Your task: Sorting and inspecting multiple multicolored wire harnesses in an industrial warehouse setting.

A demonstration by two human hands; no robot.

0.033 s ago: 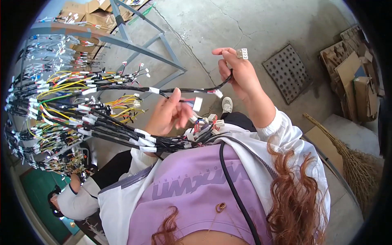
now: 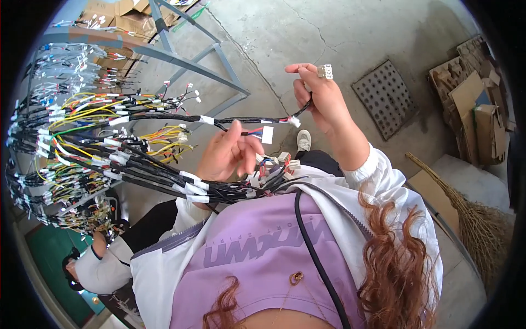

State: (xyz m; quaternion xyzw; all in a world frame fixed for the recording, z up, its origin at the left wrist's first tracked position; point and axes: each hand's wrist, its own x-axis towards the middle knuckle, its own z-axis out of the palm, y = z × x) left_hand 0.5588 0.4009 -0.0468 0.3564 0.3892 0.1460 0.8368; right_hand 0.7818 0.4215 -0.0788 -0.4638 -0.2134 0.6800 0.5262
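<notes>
Black wire harness (image 2: 170,117) across upper centre of frame, held in fingers of right hand (image 2: 323,101); white connector (image 2: 267,135) now turned upright, likely easier to grasp; fingers of left hand (image 2: 219,156) half-curled, cannot tell whether holding.

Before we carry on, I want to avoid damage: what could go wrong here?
A hard pull by the right hand might strain the black cable it grips. The white connector beside the left hand could tangle with the nearby cable bundle. The clustered connectors may snag on the white jacket.
</notes>
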